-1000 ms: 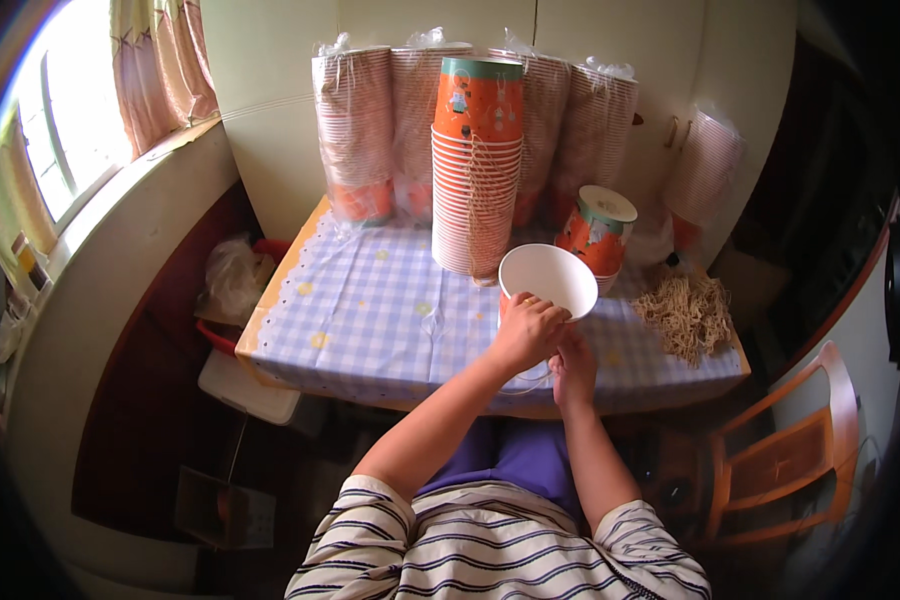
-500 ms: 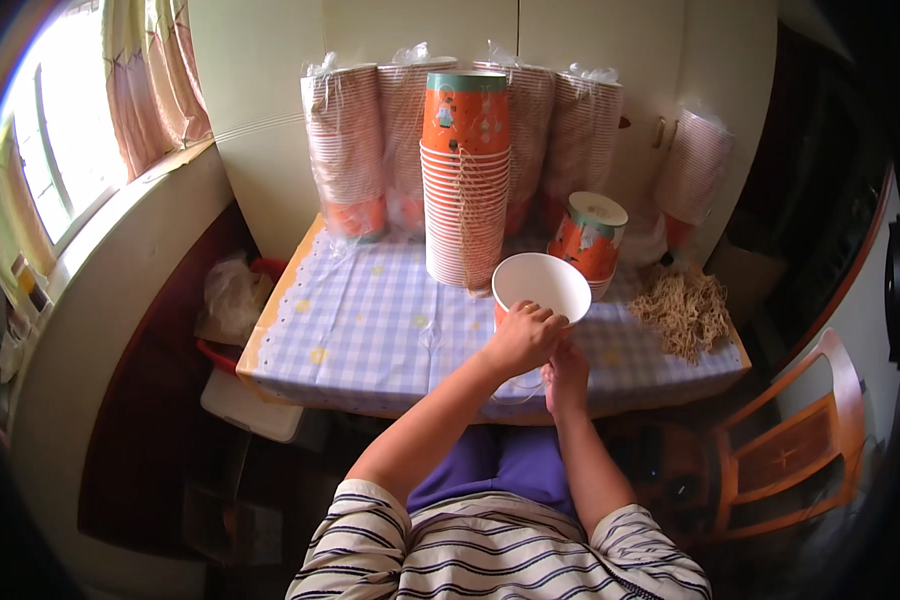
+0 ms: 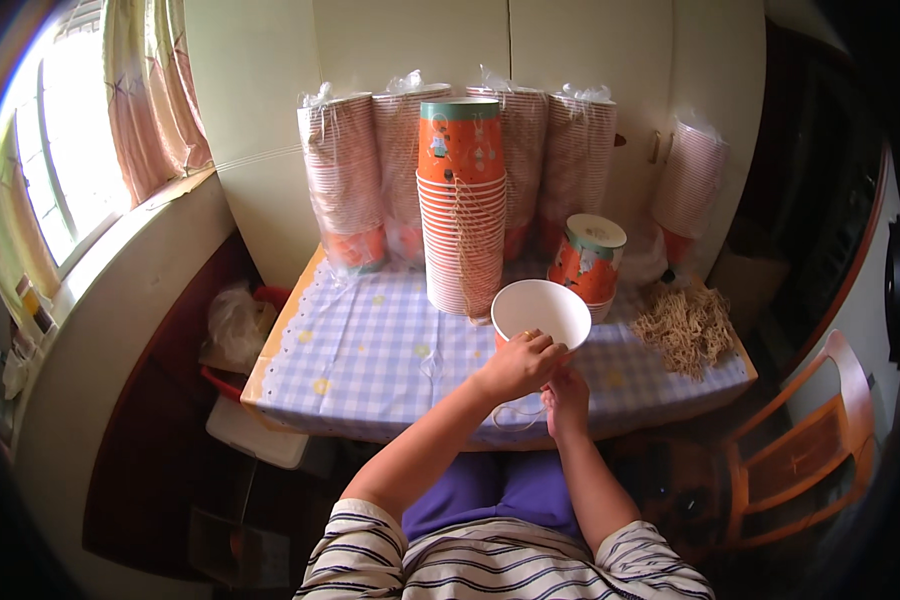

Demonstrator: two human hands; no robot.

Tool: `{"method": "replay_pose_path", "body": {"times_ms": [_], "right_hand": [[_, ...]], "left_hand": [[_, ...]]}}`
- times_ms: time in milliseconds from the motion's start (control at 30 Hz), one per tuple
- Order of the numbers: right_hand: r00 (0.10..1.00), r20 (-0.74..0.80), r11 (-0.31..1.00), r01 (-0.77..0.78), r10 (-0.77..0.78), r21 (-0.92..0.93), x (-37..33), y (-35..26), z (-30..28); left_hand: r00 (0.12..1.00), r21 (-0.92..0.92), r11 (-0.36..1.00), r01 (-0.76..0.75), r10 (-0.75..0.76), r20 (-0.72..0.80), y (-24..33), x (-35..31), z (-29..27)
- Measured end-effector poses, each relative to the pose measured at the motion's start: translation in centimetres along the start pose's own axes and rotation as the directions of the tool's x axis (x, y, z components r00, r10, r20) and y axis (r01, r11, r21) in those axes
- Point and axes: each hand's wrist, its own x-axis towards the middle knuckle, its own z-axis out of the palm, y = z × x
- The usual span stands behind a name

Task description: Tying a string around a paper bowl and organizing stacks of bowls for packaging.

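Observation:
A paper bucket (image 3: 542,308), white inside and orange outside, is tilted with its mouth facing up toward me near the front of the table. My left hand (image 3: 522,362) is closed over its near rim, fingers curled at the edge. Just below, against the bucket's near side, my right hand (image 3: 567,402) is closed, its fingertips partly hidden by the left hand. A thin beige string (image 3: 515,424) hangs in a loop beside the right hand and runs up to it.
Behind stands a tall stack of nested buckets (image 3: 462,240) with strings down its side. A shorter upside-down stack (image 3: 588,262) and a heap of beige strings (image 3: 685,330) are to the right. Plastic-wrapped stacks (image 3: 340,180) line the back. A wooden chair (image 3: 800,460) stands at right.
The whole scene sits slightly lower in the picture. Both hands stay at the bucket's near rim, and the string loop below them shows more plainly.

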Motion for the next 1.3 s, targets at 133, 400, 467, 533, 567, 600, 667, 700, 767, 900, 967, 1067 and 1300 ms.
{"method": "replay_pose_path", "body": {"times_ms": [133, 400, 467, 533, 567, 600, 667, 700, 767, 900, 967, 1067, 1300], "right_hand": [[1.000, -0.003, 1.000, 0.018, -0.018, -0.015, 0.0, 0.3, -0.3], [0.996, -0.012, 0.985, 0.080, -0.083, -0.150, 0.2, 0.5, -0.8], [0.997, -0.014, 0.986, 0.074, -0.077, -0.149, 0.2, 0.3, -0.7], [0.997, -0.013, 0.987, 0.077, -0.080, -0.140, 0.2, 0.4, -0.7], [0.997, -0.015, 0.988, 0.078, -0.081, -0.133, 0.2, 0.5, -0.7], [0.997, -0.013, 0.988, 0.079, -0.082, -0.133, 0.2, 0.5, -0.8], [0.998, 0.025, 0.989, 0.062, -0.059, -0.131, 0.3, 0.6, -1.0], [0.998, 0.028, 0.989, 0.063, -0.060, -0.131, 0.4, 0.5, -1.1], [0.993, 0.099, 0.949, 0.093, -0.066, -0.301, 0.6, -0.1, -1.9], [0.988, 0.155, 0.891, 0.078, -0.009, -0.448, 1.7, -3.7, -4.5], [0.978, 0.140, 0.690, 0.210, -0.157, -0.692, 2.1, -6.8, -5.3], [0.950, 0.159, 0.677, 0.304, -0.269, -0.670, 4.2, -10.4, -5.2], [0.958, 0.259, 0.786, 0.067, 0.121, -0.614, 14.2, -15.7, 6.9]], "left_hand": [[0.999, -0.004, 1.000, -0.030, 0.030, 0.025, -0.3, -0.2, 0.1], [0.998, -0.029, 0.998, -0.057, 0.058, 0.017, -0.5, -0.2, 0.2], [0.998, -0.033, 0.998, -0.053, 0.053, 0.021, -0.5, -0.2, 0.1], [0.999, -0.037, 0.998, -0.047, 0.048, 0.025, -0.5, -0.2, 0.0], [0.999, -0.040, 0.998, -0.043, 0.044, 0.021, -0.4, -0.2, 0.0], [0.999, -0.043, 0.998, -0.039, 0.040, 0.016, -0.4, -0.3, 0.0], [1.000, -0.049, 0.998, -0.029, 0.029, 0.005, -0.6, -0.6, 0.1], [1.000, -0.057, 0.998, -0.018, 0.018, -0.005, -0.7, -0.7, 0.1], [0.998, -0.060, 0.998, 0.007, -0.010, -0.059, -0.2, -0.5, -0.6], [0.964, -0.055, 0.988, 0.144, -0.152, -0.218, -0.6, -2.0, -3.1], [0.903, -0.106, 0.956, 0.274, -0.294, -0.312, -2.8, -4.3, -3.6], [0.665, -0.354, 0.773, 0.526, -0.634, -0.395, -8.7, -8.3, -3.1], [0.229, -0.773, 0.251, 0.582, -0.963, -0.140, -23.2, -9.9, -4.9]]}}
